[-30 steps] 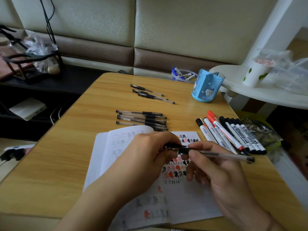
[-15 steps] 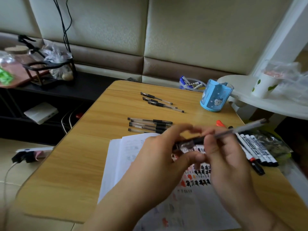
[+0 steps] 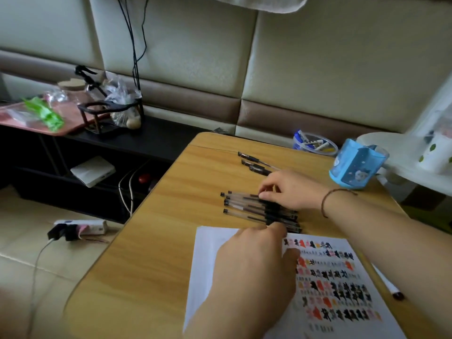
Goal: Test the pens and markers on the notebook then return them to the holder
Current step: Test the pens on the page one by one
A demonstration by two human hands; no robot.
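My right hand [image 3: 293, 189] reaches across the wooden table [image 3: 159, 253], its fingertips pinched on the top clear gel pen [image 3: 244, 194] of a row of several gel pens [image 3: 242, 207]. Flat on the open notebook [image 3: 342, 277], which is covered in black and red test marks, lies my left hand [image 3: 254, 265]; its thumb touches the nearest pens' dark ends. Three more black pens [image 3: 252, 162] lie farther back. The blue holder [image 3: 357, 167] stands at the back right. One marker [image 3: 389, 287] shows beside my right forearm, which hides the other markers.
A white side table [image 3: 396, 172] with a paper cup [image 3: 435, 155] stands right of the holder. A clear tub of pens [image 3: 313, 143] sits behind the table. To the left is a black shelf [image 3: 151, 140]; a power strip [image 3: 78, 230] and cables lie on the floor.
Both hands held one gel pen above the notebook before. Now my right hand has carried it to the row of gel pens and my left hand has dropped onto the notebook. The view turned left.
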